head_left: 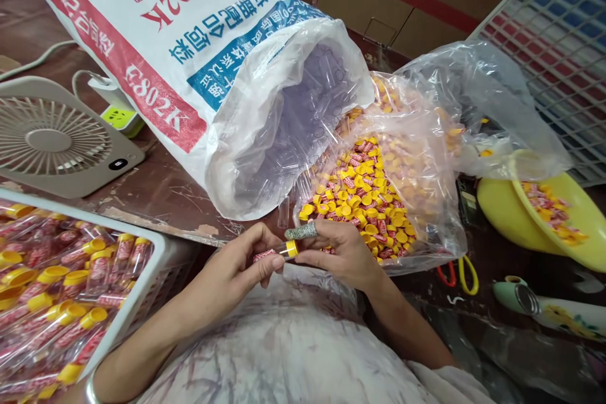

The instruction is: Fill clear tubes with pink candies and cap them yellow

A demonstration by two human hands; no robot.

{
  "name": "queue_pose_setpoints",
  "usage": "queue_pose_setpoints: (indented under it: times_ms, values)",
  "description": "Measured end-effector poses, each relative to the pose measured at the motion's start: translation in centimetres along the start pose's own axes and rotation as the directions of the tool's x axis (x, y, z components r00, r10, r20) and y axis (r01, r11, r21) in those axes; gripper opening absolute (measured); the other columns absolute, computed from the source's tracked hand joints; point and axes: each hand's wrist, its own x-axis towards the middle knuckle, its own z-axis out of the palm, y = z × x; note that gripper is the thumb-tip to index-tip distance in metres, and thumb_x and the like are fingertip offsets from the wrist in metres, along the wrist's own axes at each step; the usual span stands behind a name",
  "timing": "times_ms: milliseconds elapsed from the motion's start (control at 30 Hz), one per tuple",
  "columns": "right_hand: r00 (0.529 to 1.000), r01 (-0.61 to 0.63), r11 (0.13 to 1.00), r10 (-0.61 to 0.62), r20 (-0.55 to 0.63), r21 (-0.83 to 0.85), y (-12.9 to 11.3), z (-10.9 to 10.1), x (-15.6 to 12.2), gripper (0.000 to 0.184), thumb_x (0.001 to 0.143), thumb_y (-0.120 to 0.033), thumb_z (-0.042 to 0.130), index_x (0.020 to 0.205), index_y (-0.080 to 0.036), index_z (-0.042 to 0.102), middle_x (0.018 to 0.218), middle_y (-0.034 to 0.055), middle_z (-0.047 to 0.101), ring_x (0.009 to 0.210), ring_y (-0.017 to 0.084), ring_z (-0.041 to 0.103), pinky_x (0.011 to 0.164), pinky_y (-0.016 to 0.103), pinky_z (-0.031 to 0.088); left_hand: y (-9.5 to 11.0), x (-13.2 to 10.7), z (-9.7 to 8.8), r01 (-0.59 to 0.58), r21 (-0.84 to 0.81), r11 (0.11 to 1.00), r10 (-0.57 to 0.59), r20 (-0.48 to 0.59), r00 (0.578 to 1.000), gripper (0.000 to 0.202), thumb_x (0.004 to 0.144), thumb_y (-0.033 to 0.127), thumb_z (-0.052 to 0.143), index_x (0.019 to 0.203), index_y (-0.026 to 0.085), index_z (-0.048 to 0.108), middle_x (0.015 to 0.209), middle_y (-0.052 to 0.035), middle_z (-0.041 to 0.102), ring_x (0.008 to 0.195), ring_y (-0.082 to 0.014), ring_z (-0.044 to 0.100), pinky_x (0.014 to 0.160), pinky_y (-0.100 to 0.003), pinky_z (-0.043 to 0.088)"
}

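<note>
A small clear plastic tube (279,251) with a yellow cap (291,249) is held between my two hands, low in the middle of the view. My left hand (243,262) is closed around the tube's body, which shows a red-and-white patterned piece inside. My right hand (338,252) pinches the yellow cap; a patterned cover (302,231) wraps one of its fingers. Just beyond lies an open clear bag of yellow caps (360,196) with red-and-white pieces. A large white woven sack (237,170) opens toward me, with clear tubes (303,113) inside.
At left a white basket (158,246) holds many capped tubes. Behind it stands a beige fan (52,139) by a power socket (120,117). To the right are a yellow bowl (502,208), scissors (466,274), a floral bottle (563,315) and a white wire rack (558,95). Cardboard boxes (402,0) stand behind.
</note>
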Motion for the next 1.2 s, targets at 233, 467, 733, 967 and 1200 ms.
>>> queue_pose_setpoints:
  times_ms: [233, 467, 733, 967, 1200]
  values:
    - [0.993, -0.102, 0.976, 0.090, 0.073, 0.191, 0.8, 0.0, 0.3, 0.025, 0.086, -0.032, 0.083, 0.103, -0.018, 0.073, 0.095, 0.0038, 0.074, 0.086, 0.017, 0.072, 0.075, 0.025, 0.057, 0.0, 0.1, -0.2, 0.008, -0.019, 1.000, -0.007, 0.059, 0.998, 0.030, 0.098, 0.049, 0.057, 0.098, 0.019, 0.054, 0.076, 0.0035, 0.053, 0.067, -0.0105, 0.051, 0.059, -0.024, 0.041]
    - [0.986, -0.159, 0.915, 0.132, 0.097, 0.370, 0.7, 0.4, 0.5, 0.029, 0.082, -0.033, 0.085, 0.103, -0.017, 0.072, 0.090, 0.0027, 0.076, 0.085, 0.017, 0.073, 0.074, 0.025, 0.057, -0.2, 0.4, -0.3, -0.016, -0.092, 0.996, 0.024, 0.086, 0.996, 0.026, 0.098, 0.045, 0.059, 0.096, 0.019, 0.054, 0.078, 0.0033, 0.052, 0.068, -0.0100, 0.050, 0.059, -0.022, 0.041]
    - [1.000, -0.001, 0.979, -0.001, 0.009, 0.206, 0.8, 0.4, 0.4, 0.050, 0.075, -0.045, 0.090, 0.114, -0.024, 0.066, 0.111, 0.0050, 0.070, 0.110, 0.025, 0.067, 0.098, 0.040, 0.054, 0.0, 1.4, 0.6, -0.052, -0.385, 0.921, 0.060, 0.009, 0.998, 0.026, 0.094, 0.037, 0.066, 0.113, 0.021, 0.057, 0.092, -0.0024, 0.067, 0.085, -0.0156, 0.064, 0.079, -0.028, 0.050]
    - [0.978, 0.150, 0.986, -0.159, -0.134, -0.076, 0.5, 1.5, 0.4, 0.026, 0.089, -0.034, 0.075, 0.111, -0.022, 0.067, 0.142, 0.0089, 0.053, 0.126, 0.025, 0.055, 0.104, 0.036, 0.046, -0.4, 1.6, 2.0, -0.149, -0.177, 0.973, 0.121, -0.161, 0.980, 0.058, 0.096, 0.043, 0.060, 0.149, 0.028, 0.041, 0.127, -0.0081, 0.067, 0.119, -0.0256, 0.061, 0.099, -0.037, 0.049]
    - [0.960, 0.215, 0.789, -0.280, -0.025, -0.575, -0.9, 0.4, -0.3, 0.020, 0.095, -0.029, 0.063, 0.082, -0.021, 0.051, 0.077, -0.0018, 0.054, 0.072, 0.015, 0.050, 0.069, 0.028, 0.040, 1.8, 0.2, -0.1, -0.307, 0.537, 0.786, 0.508, -0.277, 0.816, 0.013, 0.092, 0.022, 0.066, 0.101, 0.025, 0.073, 0.094, -0.0032, 0.071, 0.086, -0.0176, 0.067, 0.075, -0.029, 0.052]
